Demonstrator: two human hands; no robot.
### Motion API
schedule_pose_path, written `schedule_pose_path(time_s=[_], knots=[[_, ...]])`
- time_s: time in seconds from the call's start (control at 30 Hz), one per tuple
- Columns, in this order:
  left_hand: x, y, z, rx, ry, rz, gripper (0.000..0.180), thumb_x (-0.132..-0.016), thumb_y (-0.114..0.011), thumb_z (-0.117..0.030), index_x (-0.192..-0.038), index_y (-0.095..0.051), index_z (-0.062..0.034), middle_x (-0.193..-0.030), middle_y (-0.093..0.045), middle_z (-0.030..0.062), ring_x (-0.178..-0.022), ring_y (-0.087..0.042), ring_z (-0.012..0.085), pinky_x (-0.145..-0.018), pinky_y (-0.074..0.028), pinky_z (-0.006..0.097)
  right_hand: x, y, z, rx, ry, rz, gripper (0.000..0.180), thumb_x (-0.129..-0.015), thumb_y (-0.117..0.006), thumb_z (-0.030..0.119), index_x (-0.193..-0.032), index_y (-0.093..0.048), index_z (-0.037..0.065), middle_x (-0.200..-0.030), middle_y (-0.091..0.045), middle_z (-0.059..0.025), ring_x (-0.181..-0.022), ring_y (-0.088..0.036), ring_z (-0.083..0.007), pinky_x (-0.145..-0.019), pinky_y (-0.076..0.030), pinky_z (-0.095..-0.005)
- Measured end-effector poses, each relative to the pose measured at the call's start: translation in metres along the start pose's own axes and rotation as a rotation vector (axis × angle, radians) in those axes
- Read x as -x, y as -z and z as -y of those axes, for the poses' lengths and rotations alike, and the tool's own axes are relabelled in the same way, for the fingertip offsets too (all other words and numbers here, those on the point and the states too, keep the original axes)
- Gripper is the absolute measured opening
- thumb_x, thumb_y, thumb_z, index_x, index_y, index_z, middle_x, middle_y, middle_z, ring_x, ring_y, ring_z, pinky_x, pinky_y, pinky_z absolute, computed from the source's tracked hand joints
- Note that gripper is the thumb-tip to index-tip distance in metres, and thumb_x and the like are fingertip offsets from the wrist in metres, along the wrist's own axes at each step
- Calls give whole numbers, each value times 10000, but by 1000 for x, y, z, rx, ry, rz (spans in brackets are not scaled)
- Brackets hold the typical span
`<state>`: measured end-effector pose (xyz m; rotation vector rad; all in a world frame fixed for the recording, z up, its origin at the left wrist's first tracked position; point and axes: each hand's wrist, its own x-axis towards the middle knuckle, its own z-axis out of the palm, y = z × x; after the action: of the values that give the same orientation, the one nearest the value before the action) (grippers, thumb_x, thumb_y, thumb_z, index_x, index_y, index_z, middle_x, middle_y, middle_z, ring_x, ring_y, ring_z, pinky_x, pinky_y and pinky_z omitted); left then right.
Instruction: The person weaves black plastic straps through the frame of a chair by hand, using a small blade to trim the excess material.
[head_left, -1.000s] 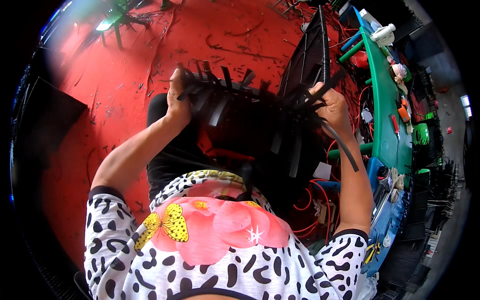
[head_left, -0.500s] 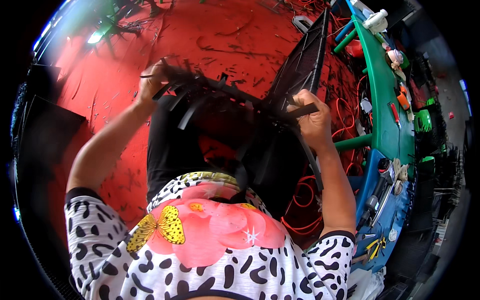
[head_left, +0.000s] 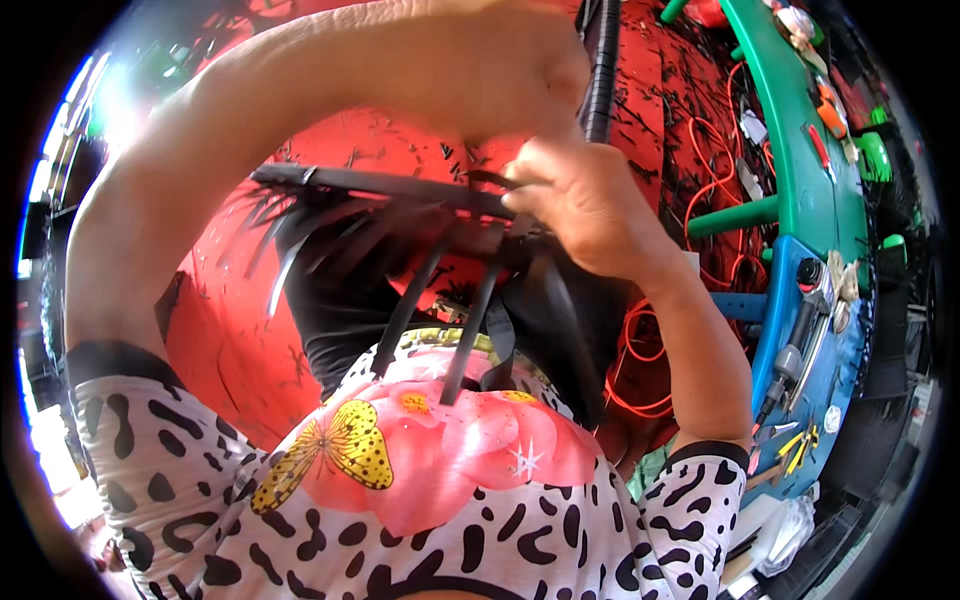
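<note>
Swung across since the earlier frame, the left hand [head_left: 530, 75] is now above the right hand [head_left: 600, 210], whose fingers [head_left: 532, 170] pinch a black strip [head_left: 488, 180]; the left's grip I cannot tell. Below, a fringed black bar [head_left: 390, 187] spans the thighs, with a green worktop [head_left: 800, 205] at right.

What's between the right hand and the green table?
The head view shows red cables, a green leg and scrap-strewn red floor between right hand and table.

Left grip [head_left: 530, 75] cut off at top edge; several black strips [head_left: 412, 305] blurred
</note>
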<state>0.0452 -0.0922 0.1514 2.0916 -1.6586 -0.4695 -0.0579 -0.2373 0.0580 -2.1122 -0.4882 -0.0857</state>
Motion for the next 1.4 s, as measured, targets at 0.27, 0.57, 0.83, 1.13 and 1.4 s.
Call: schedule_pose_path(time_s=[0.27,0.57,0.83,1.13,1.4], knots=[[14,-37,-12,120,358,225,596,-736,-724,-342,-1135,-455,10,-854,-614,203,-769,-620,363,-663,-484,401,6,-10,-8,95,202,-71,202,-691,-622,78,-878,-573,20,-812,-615,-153,-747,-603,-346,-620,-478,-432],[23,-53,7,612,517,126,532,-686,-689,15,-1167,-459,-5,-883,-640,68,-785,-601,113,-680,-481,256,6,-14,-11,24,244,-133,103,-714,-601,50,-776,-526,14,-735,-566,-156,-691,-568,-367,-576,-447,-442],[27,-54,12,954,466,14,366,-807,-624,-60,-1139,-494,25,-749,-585,13,-672,-519,38,-556,-396,184,10,-16,-8,68,243,-192,196,-724,-606,53,-884,-510,-7,-750,-556,-186,-723,-563,-381,-588,-450,-434],[31,-55,10,903,408,-95,339,-821,-582,-23,-1141,-476,11,-679,-511,-2,-606,-458,53,-553,-357,198,28,-2,-9,335,295,-371,645,-607,-738,40,-1202,-489,39,-863,-633,-43,-866,-574,-240,-878,-406,-381],[36,-57,8,856,427,-98,377,-816,-607,-94,-1161,-481,-11,-660,-523,-12,-513,-402,5,-470,-289,160,44,-13,-18,238,259,-450,403,-620,-727,111,-990,-593,20,-947,-585,-84,-994,-534,-282,-912,-358,-458]])
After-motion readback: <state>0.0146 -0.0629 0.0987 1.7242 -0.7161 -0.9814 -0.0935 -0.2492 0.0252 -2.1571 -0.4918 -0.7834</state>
